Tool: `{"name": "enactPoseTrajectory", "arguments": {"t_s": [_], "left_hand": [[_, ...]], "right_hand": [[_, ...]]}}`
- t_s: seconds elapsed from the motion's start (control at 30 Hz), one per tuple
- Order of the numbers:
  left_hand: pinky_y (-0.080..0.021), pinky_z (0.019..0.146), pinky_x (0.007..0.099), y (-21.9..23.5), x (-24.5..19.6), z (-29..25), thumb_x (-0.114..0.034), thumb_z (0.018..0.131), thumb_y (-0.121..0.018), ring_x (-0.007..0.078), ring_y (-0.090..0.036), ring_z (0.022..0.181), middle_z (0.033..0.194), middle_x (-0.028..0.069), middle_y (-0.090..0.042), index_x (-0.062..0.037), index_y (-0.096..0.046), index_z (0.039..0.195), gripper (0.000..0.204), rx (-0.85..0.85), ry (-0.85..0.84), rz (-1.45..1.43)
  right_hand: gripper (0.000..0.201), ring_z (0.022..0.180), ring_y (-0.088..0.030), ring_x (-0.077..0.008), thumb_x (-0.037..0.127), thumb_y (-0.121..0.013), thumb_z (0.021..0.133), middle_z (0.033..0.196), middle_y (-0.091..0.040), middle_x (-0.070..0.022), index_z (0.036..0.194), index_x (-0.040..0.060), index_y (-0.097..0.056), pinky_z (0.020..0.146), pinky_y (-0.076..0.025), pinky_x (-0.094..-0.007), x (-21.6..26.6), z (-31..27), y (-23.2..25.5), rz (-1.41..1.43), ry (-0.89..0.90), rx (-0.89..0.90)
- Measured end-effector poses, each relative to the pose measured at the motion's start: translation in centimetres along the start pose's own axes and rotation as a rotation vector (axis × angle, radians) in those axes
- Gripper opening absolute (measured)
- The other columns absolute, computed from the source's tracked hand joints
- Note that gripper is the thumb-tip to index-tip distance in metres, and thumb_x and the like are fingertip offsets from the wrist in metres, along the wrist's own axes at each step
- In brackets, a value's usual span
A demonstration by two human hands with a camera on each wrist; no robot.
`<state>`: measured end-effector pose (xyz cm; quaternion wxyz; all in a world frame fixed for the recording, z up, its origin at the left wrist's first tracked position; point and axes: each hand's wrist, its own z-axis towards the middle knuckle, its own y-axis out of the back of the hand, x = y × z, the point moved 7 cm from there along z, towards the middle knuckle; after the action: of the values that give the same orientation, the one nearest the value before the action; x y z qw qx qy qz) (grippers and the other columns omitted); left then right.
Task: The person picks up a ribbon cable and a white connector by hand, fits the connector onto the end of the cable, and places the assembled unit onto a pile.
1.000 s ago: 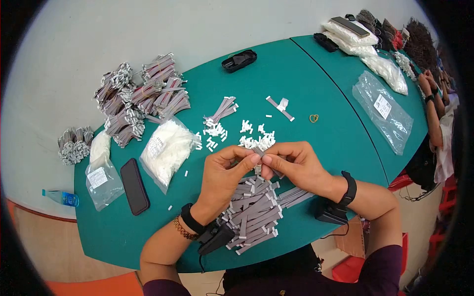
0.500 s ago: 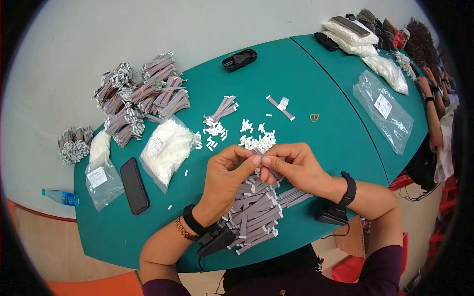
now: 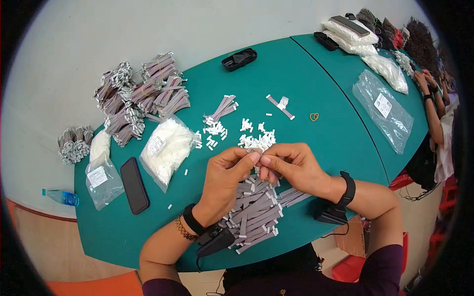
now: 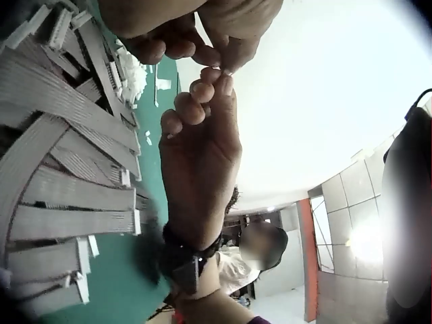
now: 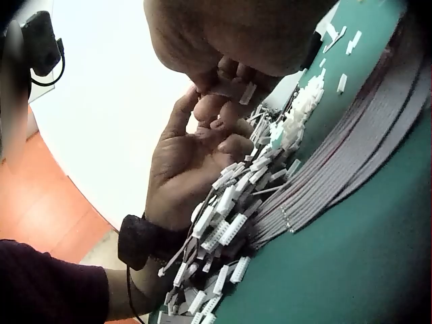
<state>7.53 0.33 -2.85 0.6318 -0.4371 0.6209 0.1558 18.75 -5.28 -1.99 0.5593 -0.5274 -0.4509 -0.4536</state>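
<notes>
Over the table, my left hand (image 3: 222,175) and right hand (image 3: 301,167) meet fingertip to fingertip. Between them they pinch a short grey ribbon cable (image 5: 228,89); a white connector (image 5: 248,93) shows at its end in the right wrist view. Fingers hide most of this cable. Beneath the hands lies a heap of grey ribbon cables (image 3: 254,214) with white connectors on their ends. Just beyond the fingertips is a pile of small loose white connectors (image 3: 261,139).
Bundled cables (image 3: 143,96) are stacked at the back left. A plastic bag of white pieces (image 3: 168,148) and a phone (image 3: 134,186) lie left of my hands. Farther back are a black case (image 3: 239,59) and rubber bands (image 3: 314,117). Another person's arm (image 3: 433,116) reaches in at the right.
Both hands stay nearly in place, with the fingertips shifting slightly on the ribbon cable. The piles on the table look the same.
</notes>
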Motion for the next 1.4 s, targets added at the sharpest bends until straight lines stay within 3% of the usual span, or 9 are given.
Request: {"name": "enactPoseTrajectory", "arguments": {"t_s": [0.1, 0.3, 0.4, 0.8, 1.1, 1.2, 1.4], "left_hand": [[-0.037, 0.06, 0.0193, 0.0, 0.5, 0.1, -0.011, 0.085, -0.062, 0.0048, -0.048, 0.068, 0.087, 0.0035, -0.063, -0.0019, -0.064, 0.091, 0.011, 0.022, 0.022, -0.074], [-0.045, 0.074, 0.0229, -0.4, -1.4, -0.3, -0.005, 0.084, -0.063, 0.0102, -0.058, 0.08, 0.089, 0.0074, -0.065, 0.0005, -0.065, 0.09, 0.008, 0.008, -0.184, 0.125], [-0.047, 0.079, 0.0254, -0.2, -1.3, -0.3, -0.003, 0.082, -0.064, 0.0128, -0.061, 0.084, 0.089, 0.0088, -0.066, 0.0017, -0.066, 0.09, 0.009, -0.016, -0.186, 0.134], [-0.042, 0.067, 0.0212, 0.4, -1.5, -0.2, -0.007, 0.082, -0.066, 0.0077, -0.057, 0.076, 0.082, 0.0043, -0.065, -0.0002, -0.066, 0.089, 0.01, -0.077, -0.187, 0.136], [-0.046, 0.07, 0.0207, -0.2, -1.4, -0.3, -0.007, 0.085, -0.063, 0.0077, -0.058, 0.077, 0.086, 0.0068, -0.066, 0.0016, -0.064, 0.091, 0.01, -0.018, -0.238, 0.132], [-0.038, 0.063, 0.0196, -0.5, -1.4, -0.5, -0.009, 0.084, -0.064, 0.0045, -0.05, 0.07, 0.082, 0.0041, -0.065, -0.0009, -0.066, 0.089, 0.01, -0.038, -0.161, 0.109], [-0.033, 0.058, 0.0199, 0.1, -1.0, 0.1, -0.017, 0.087, -0.062, 0.0044, -0.042, 0.063, 0.083, 0.0028, -0.064, 0.0008, -0.067, 0.093, 0.019, -0.024, -0.124, 0.149]], "right_hand": [[0.022, 0.059, -0.051, -0.0028, 0.019, -0.052, 0.093, 0.071, -0.062, 0.0004, 0.084, 0.0019, -0.063, 0.053, -0.042, -0.0178, -0.1, 0.0, 0.0, 0.01, -0.001, -0.007], [0.022, 0.059, -0.052, -0.0025, 0.02, -0.053, 0.093, 0.071, -0.062, 0.0004, 0.086, 0.0018, -0.063, 0.052, -0.042, -0.0176, 0.0, 0.0, -0.1, -0.002, -0.018, 0.012], [0.022, 0.059, -0.052, -0.0025, 0.02, -0.052, 0.093, 0.071, -0.062, 0.0002, 0.086, 0.0016, -0.063, 0.052, -0.043, -0.0176, -0.1, -0.1, -0.1, -0.011, -0.022, 0.009], [0.02, 0.06, -0.052, -0.0032, 0.017, -0.053, 0.092, 0.071, -0.062, -0.0006, 0.087, 0.0008, -0.063, 0.052, -0.044, -0.0183, 0.1, -0.1, -0.1, -0.045, -0.011, 0.0], [0.018, 0.06, -0.052, -0.0031, 0.017, -0.056, 0.09, 0.072, -0.062, -0.0007, 0.092, 0.0009, -0.064, 0.052, -0.043, -0.018, -0.2, 0.2, 0.1, -0.016, -0.026, -0.025], [0.017, 0.059, -0.052, -0.0034, 0.015, -0.056, 0.091, 0.072, -0.062, -0.0009, 0.091, 0.0004, -0.065, 0.052, -0.043, -0.0181, 0.2, 0.2, 0.2, -0.019, 0.031, -0.04], [0.017, 0.059, -0.053, -0.0039, 0.014, -0.056, 0.09, 0.073, -0.062, -0.0017, 0.087, -0.0009, -0.065, 0.052, -0.044, -0.0182, 0.5, 0.1, 0.6, -0.047, 0.036, -0.063]]}}
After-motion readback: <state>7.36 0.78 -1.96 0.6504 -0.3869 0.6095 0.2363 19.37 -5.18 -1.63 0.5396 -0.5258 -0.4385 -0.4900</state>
